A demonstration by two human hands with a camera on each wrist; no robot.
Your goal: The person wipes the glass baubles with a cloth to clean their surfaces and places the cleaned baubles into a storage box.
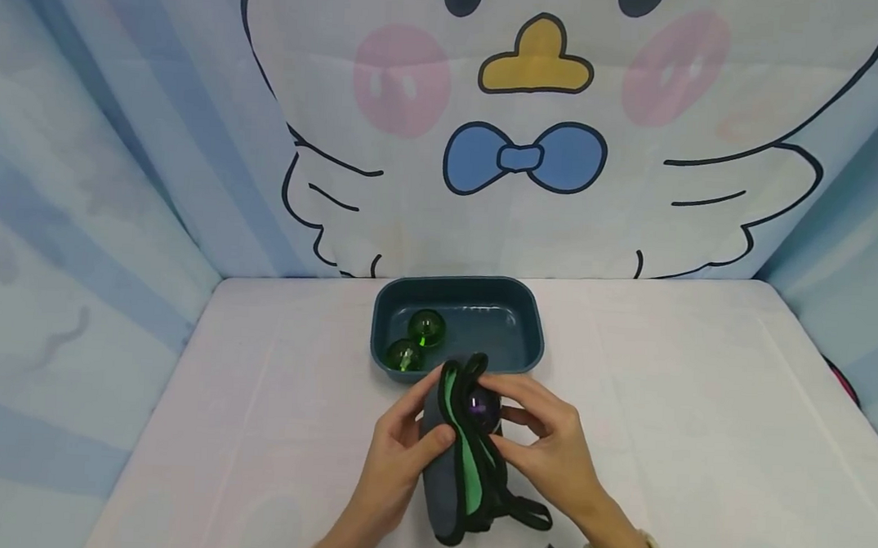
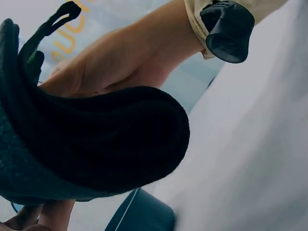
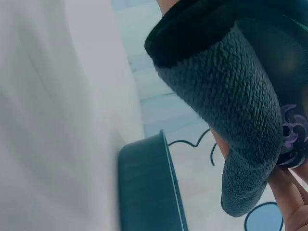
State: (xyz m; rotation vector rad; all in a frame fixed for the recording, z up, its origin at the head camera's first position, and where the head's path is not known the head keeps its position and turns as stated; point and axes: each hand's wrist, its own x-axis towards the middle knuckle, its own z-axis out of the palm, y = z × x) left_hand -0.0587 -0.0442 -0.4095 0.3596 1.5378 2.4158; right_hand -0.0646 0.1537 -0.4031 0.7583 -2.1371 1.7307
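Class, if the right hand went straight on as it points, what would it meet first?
Probably the open pouch, past the purple ball that the right hand holds; depth is unclear, so hand and pouch may already touch.

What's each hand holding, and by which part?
Left hand grips the pouch by its grey side, toward the far end; right hand holds the purple ball by its sides.

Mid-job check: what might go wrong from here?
The dark purple ball looks smooth, so it could slip from the right grip and roll across the table.
The black-edged pouch might snag the ball.
The left grip appears close to the tray; a bump might set the green balls rolling.
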